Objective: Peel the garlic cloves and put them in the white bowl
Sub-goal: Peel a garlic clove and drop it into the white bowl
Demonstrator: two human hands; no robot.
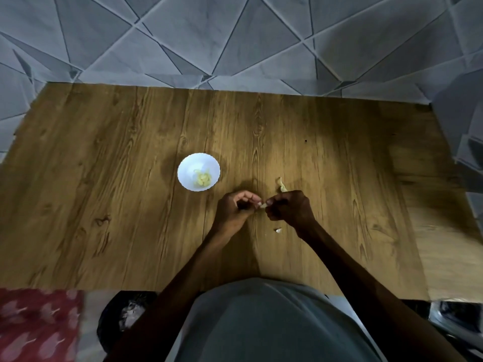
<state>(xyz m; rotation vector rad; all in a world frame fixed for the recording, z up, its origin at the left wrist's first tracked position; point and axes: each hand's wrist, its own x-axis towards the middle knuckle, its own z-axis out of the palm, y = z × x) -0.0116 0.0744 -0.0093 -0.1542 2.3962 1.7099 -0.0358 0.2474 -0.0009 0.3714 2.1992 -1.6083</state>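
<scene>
- Fingers (pixel 248 197) of the left hand (pixel 234 209) curl inward and pinch one end of a garlic clove (pixel 263 205). The right hand (pixel 291 207) pinches the other end, its fingers curled as well.
- That clove sits between the two hands, over the wooden table (pixel 104 178).
- At ten o'clock from the hands stands the white bowl (pixel 184 169), near them but not touching, with pale yellow peeled cloves (pixel 201 179) inside.
- A peel scrap (pixel 281 185) lies on the table at twelve o'clock from the right hand, just beside its knuckles.
- A small pale bit (pixel 278 230) lies at six o'clock from the held clove, beside the right wrist; I cannot tell whether it is peel or clove.
- A red patterned cloth (pixel 36 327) fills the eight o'clock corner of the view.
</scene>
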